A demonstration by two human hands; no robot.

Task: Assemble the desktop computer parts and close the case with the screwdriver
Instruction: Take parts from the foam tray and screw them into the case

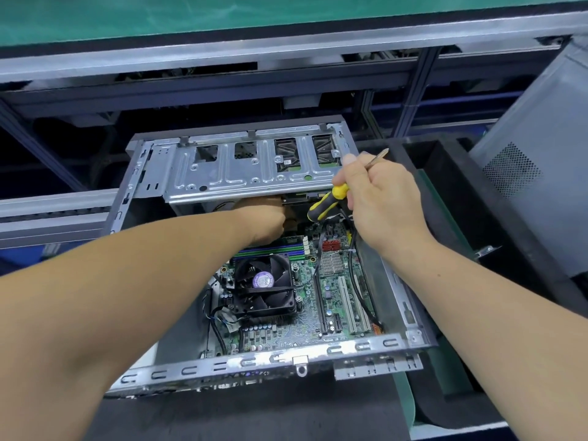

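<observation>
The open desktop case (267, 361) lies on its side at the centre of the frame, its side panel off, the green motherboard (305, 313) exposed with the black CPU fan (264, 284) sitting lower centre. Across the top of the case the silver drive cage (254, 170) is tilted up, and the left hand (267, 218) reaches in just beneath its lower edge; the fingers are tucked out of sight under the metal, so I cannot tell whether they grip anything. Over at centre right, the right hand (378, 198) is wrapped around a yellow-and-black screwdriver (327, 202), handle pointing down-left toward the board, metal shaft poking out up-right past the knuckles, so the tool is parked, not in use. This looks like seating or connecting something under the cage, with closing the case well ahead. To do it well: keep the screwdriver tip away from the board and the black cables (353, 281) along the right edge, feel for the connector's alignment before pressing, and lower the cage only once the fingers and wires are clear of its edge. At the far right stands a grey perforated panel (521, 173), possibly the cover, waiting.
</observation>
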